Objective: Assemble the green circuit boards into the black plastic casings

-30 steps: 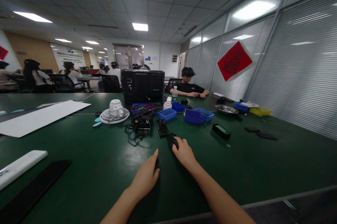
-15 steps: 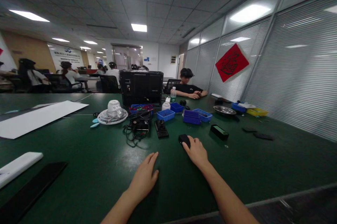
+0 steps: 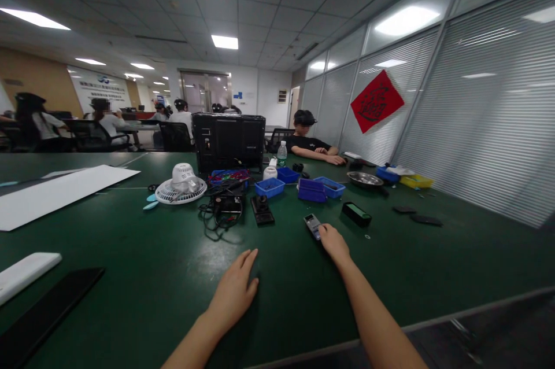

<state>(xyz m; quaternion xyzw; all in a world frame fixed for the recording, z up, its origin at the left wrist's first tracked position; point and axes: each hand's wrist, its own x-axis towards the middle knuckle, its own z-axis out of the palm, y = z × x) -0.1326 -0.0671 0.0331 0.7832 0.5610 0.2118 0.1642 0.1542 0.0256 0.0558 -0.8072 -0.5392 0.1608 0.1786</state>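
Note:
On the green table, my right hand [image 3: 335, 244] has its fingers closed on the near right side of a small dark handheld device [image 3: 313, 224]. The device has a grey face with a light panel at its far end; my fingers hide part of it. My left hand [image 3: 236, 285] rests on the table to the left, fingers stretched out and holding nothing. Beyond the device, to the right, lies a black box with a green top [image 3: 356, 213]. A black stand-like part [image 3: 262, 211] sits ahead of my left hand.
Farther back are a white fan part [image 3: 181, 184], tangled black cables [image 3: 221, 216], blue trays [image 3: 269, 187], a metal dish [image 3: 365, 179] and a black monitor-like casing [image 3: 229, 143]. White and black panels [image 3: 52, 305] lie left. A person [image 3: 310, 140] sits across the table.
My right hand has moved slightly, and the device now shows its grey face instead of a plain black side. The left hand stays nearly in place. The view has shifted a little.

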